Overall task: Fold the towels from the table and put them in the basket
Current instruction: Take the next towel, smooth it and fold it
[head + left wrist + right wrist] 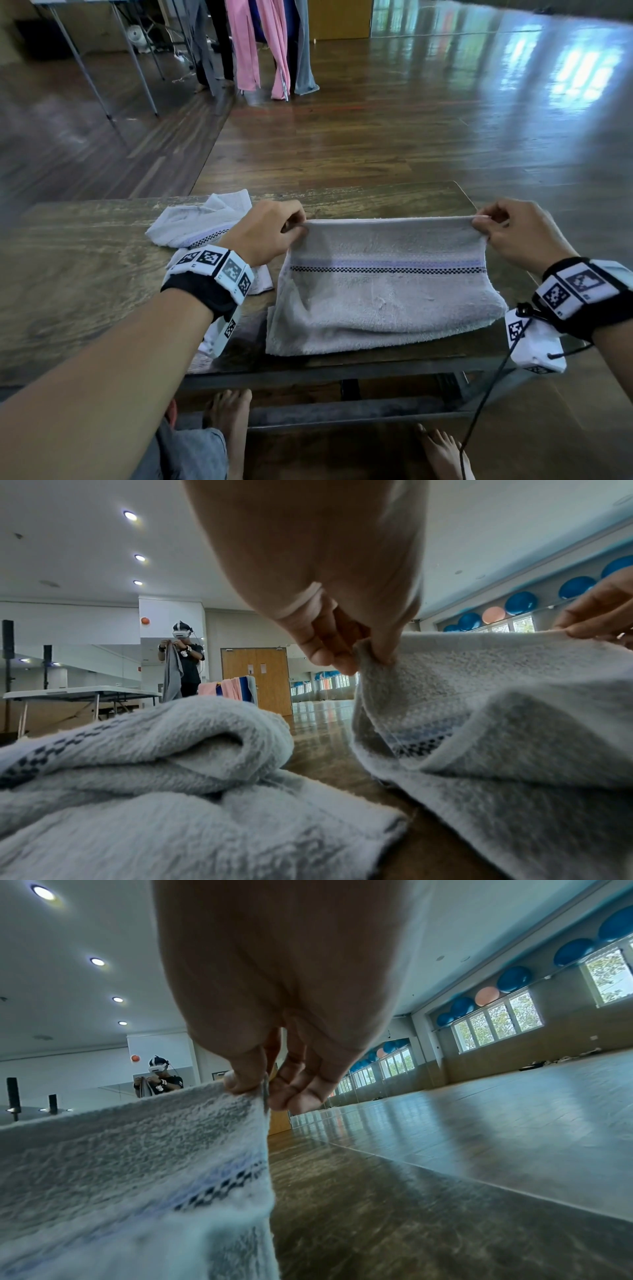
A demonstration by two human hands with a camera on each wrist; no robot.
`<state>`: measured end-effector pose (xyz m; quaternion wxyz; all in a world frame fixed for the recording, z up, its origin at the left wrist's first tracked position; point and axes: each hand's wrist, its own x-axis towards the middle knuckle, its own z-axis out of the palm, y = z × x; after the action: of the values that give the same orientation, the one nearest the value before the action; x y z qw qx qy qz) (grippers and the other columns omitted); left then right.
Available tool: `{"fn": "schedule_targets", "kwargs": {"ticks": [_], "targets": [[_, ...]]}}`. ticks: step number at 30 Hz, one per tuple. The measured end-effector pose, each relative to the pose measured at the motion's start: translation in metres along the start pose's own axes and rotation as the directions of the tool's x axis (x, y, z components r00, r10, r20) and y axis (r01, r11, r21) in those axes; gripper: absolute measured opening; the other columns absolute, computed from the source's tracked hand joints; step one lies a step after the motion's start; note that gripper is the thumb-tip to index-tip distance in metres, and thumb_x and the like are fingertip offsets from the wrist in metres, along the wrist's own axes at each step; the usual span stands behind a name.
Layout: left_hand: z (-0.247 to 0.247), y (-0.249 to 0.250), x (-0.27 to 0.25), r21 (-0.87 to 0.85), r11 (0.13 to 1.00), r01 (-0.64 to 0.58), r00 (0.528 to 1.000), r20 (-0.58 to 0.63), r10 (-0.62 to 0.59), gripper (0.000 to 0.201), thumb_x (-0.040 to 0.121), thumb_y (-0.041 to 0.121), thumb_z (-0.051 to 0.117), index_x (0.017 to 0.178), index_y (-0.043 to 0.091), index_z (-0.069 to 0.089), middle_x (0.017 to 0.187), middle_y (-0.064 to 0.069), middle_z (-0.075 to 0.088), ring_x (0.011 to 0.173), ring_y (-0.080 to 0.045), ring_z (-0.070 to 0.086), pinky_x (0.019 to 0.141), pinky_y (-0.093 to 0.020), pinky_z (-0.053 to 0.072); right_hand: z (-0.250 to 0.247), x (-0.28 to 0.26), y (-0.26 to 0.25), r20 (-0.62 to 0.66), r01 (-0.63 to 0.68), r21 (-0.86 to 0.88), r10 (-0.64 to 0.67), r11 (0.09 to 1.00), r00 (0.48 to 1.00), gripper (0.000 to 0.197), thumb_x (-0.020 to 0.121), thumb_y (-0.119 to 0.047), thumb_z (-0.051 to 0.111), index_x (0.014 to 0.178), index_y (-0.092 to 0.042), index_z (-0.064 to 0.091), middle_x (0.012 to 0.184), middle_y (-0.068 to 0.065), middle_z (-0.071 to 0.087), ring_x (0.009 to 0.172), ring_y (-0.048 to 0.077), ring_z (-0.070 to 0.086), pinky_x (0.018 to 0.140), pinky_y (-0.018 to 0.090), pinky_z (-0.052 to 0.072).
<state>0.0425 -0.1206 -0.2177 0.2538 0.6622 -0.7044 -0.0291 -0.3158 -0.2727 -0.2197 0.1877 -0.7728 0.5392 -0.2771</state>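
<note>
A pale grey towel (383,298) with a lilac band and a black checked stripe lies partly folded on the wooden table (85,260). My left hand (274,229) pinches its far left corner and my right hand (513,233) pinches its far right corner, with the far edge lifted and stretched taut between them. The left wrist view shows the same towel (496,723) pinched by my left hand (359,653). In the right wrist view my right hand (260,1088) pinches the towel (137,1164) at its corner. No basket is in view.
A second, crumpled white towel (198,222) lies on the table left of my left hand, seen close up as the white towel (154,777). Beyond the table are a glossy wood floor, a rack of hanging cloths (263,48), a folding table (82,693) and another person (183,664).
</note>
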Motion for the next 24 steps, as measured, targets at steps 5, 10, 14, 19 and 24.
{"fn": "schedule_targets", "kwargs": {"ticks": [5,10,14,19,24], "targets": [[-0.003,0.002,0.004,-0.009,0.996,0.085,0.995,0.062,-0.084,0.014,0.088,0.019,0.071,0.1,0.011,0.071,0.084,-0.002,0.068,0.08,-0.02,0.063,0.075,-0.031,0.05,0.003,0.003,-0.001,0.079,0.001,-0.042,0.003,0.999,0.997,0.015,0.094,-0.024,0.068,0.08,-0.026,0.069,0.082,-0.001,0.068,0.076,0.009,0.059,0.071,0.028,0.04],[-0.005,0.013,0.016,0.051,0.954,0.296,0.946,0.126,-0.3,0.018,0.091,0.027,0.067,0.079,0.013,0.069,0.072,-0.004,0.072,0.064,-0.019,0.069,0.064,-0.033,0.058,0.001,0.015,-0.01,0.205,-0.131,-0.228,0.179,0.965,0.962,0.026,0.09,-0.034,0.072,0.068,-0.02,0.07,0.077,0.007,0.069,0.064,0.015,0.058,0.062,0.026,0.041],[-0.017,0.036,0.04,-0.246,0.895,0.371,0.892,-0.172,-0.417,0.019,0.094,0.024,0.063,0.087,0.007,0.069,0.082,-0.009,0.073,0.072,-0.022,0.07,0.069,-0.035,0.057,0.001,0.029,-0.039,0.045,-0.193,0.309,0.188,0.931,0.981,0.02,0.095,-0.019,0.065,0.076,-0.012,0.069,0.075,0.014,0.074,0.06,0.026,0.068,0.059,0.034,0.055],[-0.058,0.058,0.05,-0.272,0.962,-0.019,0.729,-0.662,-0.173,0.019,0.095,0.027,0.059,0.098,0.008,0.065,0.087,0.009,0.063,0.076,0.004,0.058,0.071,-0.014,0.049,-0.027,0.035,-0.081,-0.466,0.318,0.526,-0.046,0.789,0.884,0.009,0.093,-0.042,0.062,0.085,-0.038,0.062,0.065,-0.011,0.069,0.06,0.003,0.061,0.059,0.023,0.052],[-0.075,0.043,0.024,-0.184,0.968,-0.169,0.67,-0.742,-0.023,0.027,0.097,0.028,0.061,0.098,0.001,0.064,0.086,0.004,0.066,0.074,0.0,0.062,0.063,-0.017,0.05,-0.037,0.023,-0.075,-0.54,0.442,0.55,-0.103,0.709,0.836,0.011,0.093,-0.05,0.066,0.093,-0.039,0.065,0.078,-0.009,0.078,0.072,0.016,0.07,0.069,0.031,0.057]]}}
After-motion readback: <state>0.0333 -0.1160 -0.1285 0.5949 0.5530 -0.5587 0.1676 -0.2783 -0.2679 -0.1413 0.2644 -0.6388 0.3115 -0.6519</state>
